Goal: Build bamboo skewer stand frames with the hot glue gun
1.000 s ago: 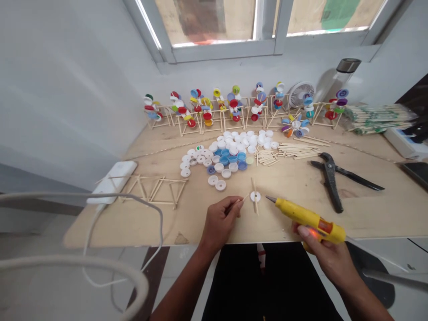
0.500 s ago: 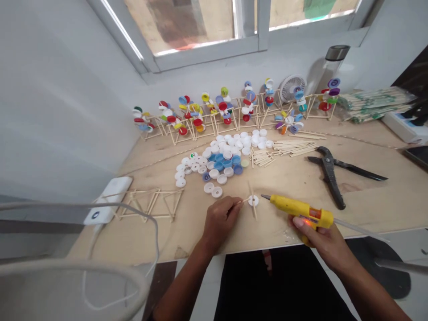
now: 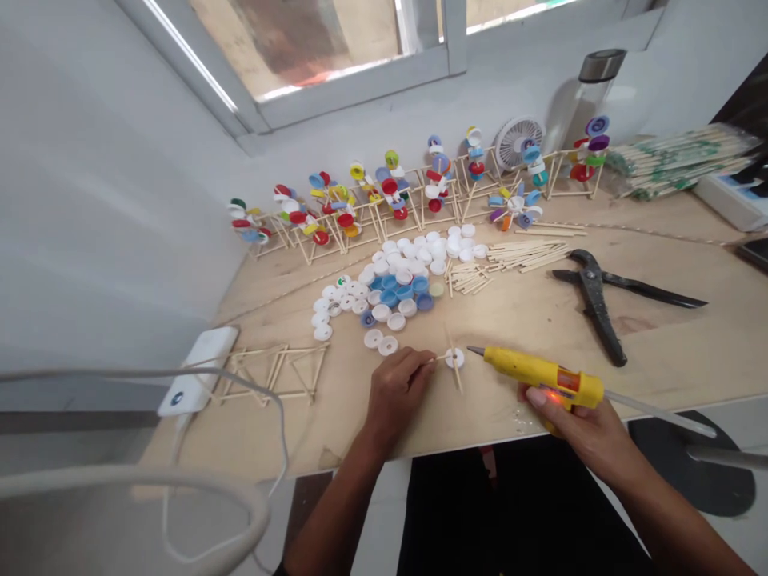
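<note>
A white bottle cap (image 3: 454, 358) lies near the table's front edge with thin wooden sticks across it. My left hand (image 3: 396, 392) pinches a short stick whose far end meets the cap. In my right hand (image 3: 561, 416) is a yellow glue gun (image 3: 528, 368), its red light glowing. The gun's nozzle points left, a little to the right of the cap and apart from it. Behind the cap, loose white caps (image 3: 414, 252) and blue caps (image 3: 393, 292) lie in a heap, beside short wooden sticks (image 3: 470, 278) and longer sticks (image 3: 525, 256).
Colourful cap wheels on stick frames (image 3: 384, 212) line the wall. Black pliers (image 3: 597, 300) lie at the right. A stick frame (image 3: 270, 374) and a white power strip (image 3: 201, 368) sit at the left. A fan (image 3: 519, 144) and a bottle (image 3: 591, 96) stand behind.
The camera view has tilted and shifted slightly. Both hands, the cap and the glue gun keep nearly the same places relative to one another.
</note>
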The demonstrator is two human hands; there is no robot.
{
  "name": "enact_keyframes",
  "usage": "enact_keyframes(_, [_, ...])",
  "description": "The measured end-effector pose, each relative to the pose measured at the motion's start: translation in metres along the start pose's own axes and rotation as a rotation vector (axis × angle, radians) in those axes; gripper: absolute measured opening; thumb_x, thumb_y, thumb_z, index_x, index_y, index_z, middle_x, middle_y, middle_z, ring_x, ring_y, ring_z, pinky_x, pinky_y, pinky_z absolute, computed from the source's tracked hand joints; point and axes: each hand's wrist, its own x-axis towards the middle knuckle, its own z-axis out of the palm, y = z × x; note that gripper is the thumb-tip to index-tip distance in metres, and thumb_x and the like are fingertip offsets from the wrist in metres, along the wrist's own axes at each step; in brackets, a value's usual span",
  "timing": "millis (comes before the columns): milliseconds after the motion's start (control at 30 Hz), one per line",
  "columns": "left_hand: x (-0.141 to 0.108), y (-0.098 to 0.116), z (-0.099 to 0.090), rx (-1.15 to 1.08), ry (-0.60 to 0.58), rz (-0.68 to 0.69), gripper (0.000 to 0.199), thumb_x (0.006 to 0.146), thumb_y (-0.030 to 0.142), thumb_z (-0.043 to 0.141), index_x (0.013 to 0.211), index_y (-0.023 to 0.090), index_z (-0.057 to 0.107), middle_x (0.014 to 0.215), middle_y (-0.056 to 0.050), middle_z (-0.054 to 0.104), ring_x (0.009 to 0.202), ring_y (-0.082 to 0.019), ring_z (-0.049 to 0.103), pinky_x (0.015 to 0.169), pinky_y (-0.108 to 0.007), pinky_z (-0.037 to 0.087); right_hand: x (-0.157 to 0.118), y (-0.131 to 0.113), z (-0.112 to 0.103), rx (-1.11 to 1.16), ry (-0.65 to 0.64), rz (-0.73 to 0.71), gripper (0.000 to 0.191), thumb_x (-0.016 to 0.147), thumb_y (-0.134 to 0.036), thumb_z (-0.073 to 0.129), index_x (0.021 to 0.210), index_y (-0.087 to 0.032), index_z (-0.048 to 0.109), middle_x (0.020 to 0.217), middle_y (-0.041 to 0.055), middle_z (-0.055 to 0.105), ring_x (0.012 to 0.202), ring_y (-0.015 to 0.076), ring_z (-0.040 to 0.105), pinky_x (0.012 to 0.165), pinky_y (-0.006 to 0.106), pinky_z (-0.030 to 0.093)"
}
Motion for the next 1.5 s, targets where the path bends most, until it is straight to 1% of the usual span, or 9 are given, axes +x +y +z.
enact_keyframes(100, [-0.0007, -0.0003, 0.0016, 0.018, 0.005, 0.017, 0.021, 0.088, 0.027, 0.047, 0.088, 0.018, 0.066, 0.080, -0.005, 0.067, 0.077, -0.017, 0.062, 0.070, -0.028, 0.046, -0.0006, -0.0004, 0.0005, 0.008, 0.006, 0.015, 0.029, 0.074, -0.048, 0.067, 0.078, -0.020, 0.068, 0.077, 0.0044, 0.069, 0.074, 0.0192, 0.066, 0.066, 0.031, 0.057])
enact_keyframes(300, [-0.0008, -0.0023, 0.0037, 0.037, 0.013, 0.032, 0.020, 0.088, 0.026, 0.048, 0.088, 0.017, 0.066, 0.080, -0.006, 0.067, 0.077, -0.017, 0.062, 0.070, -0.028, 0.046, -0.0016, 0.0005, 0.0007, -0.005, 0.031, 0.038, 0.031, 0.073, -0.050, 0.067, 0.078, -0.019, 0.068, 0.077, 0.0050, 0.068, 0.074, 0.0191, 0.066, 0.067, 0.029, 0.056])
enact_keyframes(533, [-0.0012, -0.0045, 0.0057, 0.043, 0.037, 0.064, 0.019, 0.088, 0.025, 0.048, 0.087, 0.018, 0.066, 0.079, -0.004, 0.067, 0.076, -0.016, 0.061, 0.068, -0.027, 0.047, -0.0020, -0.0020, 0.0002, -0.020, 0.010, 0.058, 0.033, 0.073, -0.051, 0.066, 0.080, -0.020, 0.070, 0.080, 0.0058, 0.070, 0.078, 0.0207, 0.066, 0.071, 0.031, 0.056])
enact_keyframes(767, [-0.0010, -0.0046, 0.0055, 0.053, 0.041, 0.075, 0.018, 0.088, 0.024, 0.049, 0.087, 0.018, 0.066, 0.079, -0.004, 0.066, 0.076, -0.016, 0.061, 0.067, -0.027, 0.046, -0.0014, 0.0005, 0.0009, -0.011, 0.033, 0.073, 0.037, 0.070, -0.055, 0.066, 0.079, -0.020, 0.069, 0.081, 0.0066, 0.070, 0.076, 0.0210, 0.066, 0.068, 0.031, 0.056])
enact_keyframes(933, [-0.0006, -0.0047, 0.0055, 0.050, 0.039, 0.064, 0.019, 0.088, 0.026, 0.049, 0.087, 0.018, 0.066, 0.079, -0.004, 0.066, 0.075, -0.016, 0.061, 0.067, -0.027, 0.047, -0.0011, -0.0002, 0.0001, -0.005, 0.024, 0.086, 0.034, 0.070, -0.054, 0.067, 0.078, -0.020, 0.069, 0.081, 0.0054, 0.069, 0.077, 0.0200, 0.066, 0.070, 0.029, 0.055])
enact_keyframes(1067, [-0.0004, -0.0052, 0.0057, 0.034, 0.035, 0.061, 0.020, 0.088, 0.027, 0.049, 0.086, 0.017, 0.066, 0.078, -0.004, 0.066, 0.075, -0.016, 0.061, 0.067, -0.027, 0.047, -0.0015, 0.0007, 0.0001, -0.012, 0.027, 0.085, 0.035, 0.070, -0.054, 0.067, 0.077, -0.019, 0.069, 0.079, 0.0062, 0.069, 0.075, 0.0202, 0.066, 0.067, 0.029, 0.056])
enact_keyframes(1200, [-0.0006, -0.0051, 0.0055, 0.030, 0.037, 0.063, 0.019, 0.088, 0.027, 0.049, 0.086, 0.018, 0.066, 0.079, -0.004, 0.066, 0.075, -0.016, 0.061, 0.067, -0.027, 0.047, -0.0014, 0.0020, -0.0001, -0.014, 0.033, 0.076, 0.034, 0.070, -0.053, 0.068, 0.079, -0.020, 0.069, 0.080, 0.0064, 0.070, 0.076, 0.0205, 0.066, 0.068, 0.029, 0.056])
enact_keyframes(1333, [-0.0008, -0.0048, 0.0053, 0.039, 0.034, 0.064, 0.020, 0.088, 0.027, 0.049, 0.087, 0.018, 0.066, 0.079, -0.005, 0.066, 0.075, -0.016, 0.061, 0.067, -0.027, 0.047, -0.0010, 0.0009, 0.0002, -0.010, 0.012, 0.070, 0.032, 0.072, -0.051, 0.066, 0.081, -0.020, 0.069, 0.082, 0.0060, 0.070, 0.078, 0.0202, 0.066, 0.070, 0.030, 0.056])
enact_keyframes(1500, [-0.0008, -0.0046, 0.0051, 0.076, 0.019, 0.070, 0.022, 0.089, 0.028, 0.047, 0.087, 0.018, 0.067, 0.079, -0.005, 0.065, 0.075, -0.016, 0.060, 0.067, -0.027, 0.046, -0.0007, 0.0000, 0.0004, -0.031, 0.022, 0.071, 0.034, 0.071, -0.053, 0.066, 0.079, -0.020, 0.069, 0.080, 0.0062, 0.070, 0.076, 0.0207, 0.066, 0.067, 0.030, 0.056])
